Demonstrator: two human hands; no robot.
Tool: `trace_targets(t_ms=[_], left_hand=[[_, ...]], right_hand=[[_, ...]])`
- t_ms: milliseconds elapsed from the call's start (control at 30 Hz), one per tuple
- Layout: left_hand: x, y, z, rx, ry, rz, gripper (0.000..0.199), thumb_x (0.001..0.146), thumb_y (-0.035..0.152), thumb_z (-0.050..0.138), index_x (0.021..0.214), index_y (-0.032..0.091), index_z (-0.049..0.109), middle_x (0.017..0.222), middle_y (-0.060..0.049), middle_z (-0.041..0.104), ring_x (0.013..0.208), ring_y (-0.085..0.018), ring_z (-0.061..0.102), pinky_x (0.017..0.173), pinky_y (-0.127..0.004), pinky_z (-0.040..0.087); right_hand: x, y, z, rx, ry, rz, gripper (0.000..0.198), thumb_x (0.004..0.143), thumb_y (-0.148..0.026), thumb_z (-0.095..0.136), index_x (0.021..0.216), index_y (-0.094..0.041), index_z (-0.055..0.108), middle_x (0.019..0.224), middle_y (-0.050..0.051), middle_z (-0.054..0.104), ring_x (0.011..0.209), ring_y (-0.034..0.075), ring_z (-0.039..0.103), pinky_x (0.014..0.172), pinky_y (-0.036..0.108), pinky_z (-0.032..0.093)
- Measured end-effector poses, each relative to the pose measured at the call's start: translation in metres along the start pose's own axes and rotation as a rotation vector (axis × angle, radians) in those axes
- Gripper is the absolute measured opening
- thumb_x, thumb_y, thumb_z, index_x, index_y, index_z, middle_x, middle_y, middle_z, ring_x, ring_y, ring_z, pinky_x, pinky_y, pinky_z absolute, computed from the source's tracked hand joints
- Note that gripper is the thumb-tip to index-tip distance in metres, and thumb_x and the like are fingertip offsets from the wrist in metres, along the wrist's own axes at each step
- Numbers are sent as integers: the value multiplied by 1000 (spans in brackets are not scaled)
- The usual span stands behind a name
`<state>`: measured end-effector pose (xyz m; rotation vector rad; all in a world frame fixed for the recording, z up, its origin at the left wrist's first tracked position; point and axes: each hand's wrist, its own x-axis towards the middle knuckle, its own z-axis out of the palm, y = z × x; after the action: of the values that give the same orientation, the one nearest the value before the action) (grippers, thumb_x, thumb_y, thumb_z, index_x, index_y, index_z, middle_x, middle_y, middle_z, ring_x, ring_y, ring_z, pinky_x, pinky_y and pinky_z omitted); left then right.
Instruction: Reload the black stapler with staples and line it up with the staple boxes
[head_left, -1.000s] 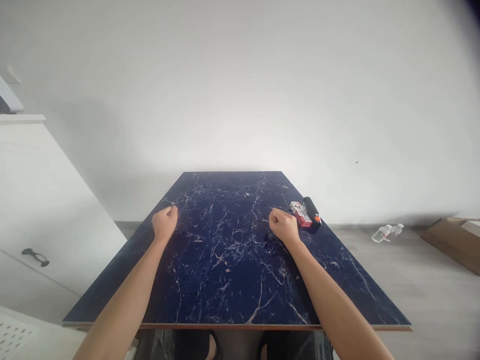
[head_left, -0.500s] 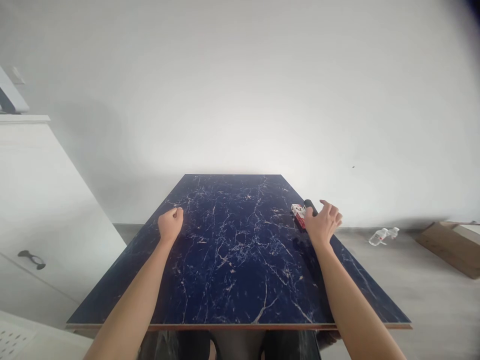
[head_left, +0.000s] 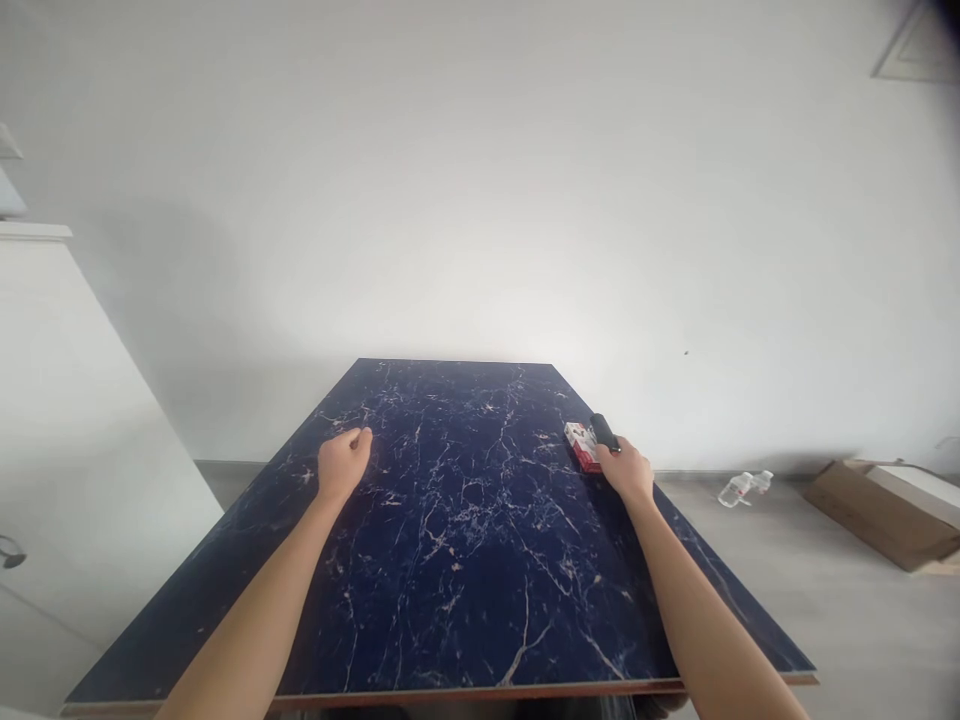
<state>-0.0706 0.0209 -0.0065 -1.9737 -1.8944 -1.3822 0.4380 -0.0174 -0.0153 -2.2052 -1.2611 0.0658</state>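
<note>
My left hand (head_left: pixel 344 464) is a loose fist at the left side of the dark blue marbled table (head_left: pixel 465 560). Nothing shows between its curled fingers. At the table's right edge, my right hand (head_left: pixel 628 470) is closed around the near end of a black cylindrical object (head_left: pixel 603 431), whose far end sticks out past the thumb. Just left of that object lies a small red and white box (head_left: pixel 581 446), close to the right thumb. The undersides of the right fingers are hidden.
A white cabinet (head_left: pixel 90 400) stands left of the table, and a pale wall (head_left: pixel 465 200) rises behind it. On the floor to the right are clear plastic bottles (head_left: pixel 736 489) and an open cardboard box (head_left: pixel 870 510).
My right hand has gone from spread fingers to a grip on the black cylindrical object. My left hand stays in a fist. The view has shifted slightly.
</note>
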Motion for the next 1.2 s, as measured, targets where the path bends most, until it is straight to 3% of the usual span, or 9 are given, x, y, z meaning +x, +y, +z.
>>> trace_targets(t_ms=[200, 300, 367, 533, 733, 900, 1033, 1133, 1200], left_hand=[[-11, 24, 12, -33, -286, 48, 44, 98, 45, 44, 61, 21, 46, 56, 1, 49, 56, -15, 49, 59, -27, 30], [-17, 33, 21, -70, -409, 119, 34, 99, 45, 45, 88, 21, 66, 83, -5, 68, 78, -20, 62, 70, -29, 42], [-20, 36, 27, -77, -465, 139, 37, 100, 46, 44, 113, 22, 69, 106, -9, 72, 99, -25, 64, 85, -34, 46], [-18, 31, 36, -129, -434, 43, 50, 104, 44, 34, 139, 19, 58, 141, -11, 62, 132, -28, 54, 113, -44, 36], [3, -1, 17, -193, -286, -35, 45, 103, 34, 31, 118, 18, 70, 129, -10, 69, 125, -24, 59, 108, -36, 43], [13, -29, -3, -94, -293, -101, 47, 104, 36, 29, 99, 20, 72, 112, -9, 73, 109, -25, 65, 94, -34, 48], [13, -34, -1, 28, -306, -13, 48, 105, 37, 26, 106, 19, 71, 115, -11, 72, 113, -26, 63, 99, -35, 44], [11, -31, 1, 135, -307, -42, 50, 105, 40, 25, 119, 20, 69, 125, -12, 68, 114, -28, 61, 99, -38, 43], [10, -29, 2, 198, -320, -71, 52, 106, 43, 24, 126, 21, 66, 132, -13, 64, 115, -30, 60, 97, -41, 43]], right_hand=[[-28, -48, 21, 67, -57, -120, 45, 88, -42, 56, 127, -22, 67, 104, 12, 75, 93, 30, 70, 74, 33, 47], [-48, -84, 36, 131, -67, -191, 42, 87, -40, 59, 124, -22, 68, 104, 12, 75, 90, 28, 70, 72, 31, 46], [-63, -112, 49, 173, -81, -233, 39, 87, -40, 59, 119, -21, 69, 101, 11, 76, 88, 28, 71, 72, 31, 46], [-112, -200, 89, 316, -180, -303, 34, 86, -39, 61, 113, -21, 68, 97, 12, 76, 86, 28, 71, 73, 33, 47], [-177, -299, 127, 449, -354, -500, 31, 93, -42, 52, 110, -20, 65, 102, 13, 74, 92, 30, 70, 80, 38, 49], [-191, -320, 144, 572, -492, -495, 39, 93, -46, 54, 123, -23, 61, 115, 8, 74, 102, 27, 70, 90, 37, 50], [-170, -317, 152, 649, -523, -488, 35, 96, -44, 49, 122, -24, 64, 117, 6, 74, 106, 24, 69, 93, 35, 50], [-145, -322, 162, 629, -447, -519, 40, 100, -41, 41, 128, -21, 62, 130, 9, 68, 121, 24, 63, 104, 36, 44], [-131, -329, 170, 585, -473, -574, 45, 103, -42, 35, 133, -21, 61, 137, 10, 64, 127, 25, 58, 108, 39, 40]])
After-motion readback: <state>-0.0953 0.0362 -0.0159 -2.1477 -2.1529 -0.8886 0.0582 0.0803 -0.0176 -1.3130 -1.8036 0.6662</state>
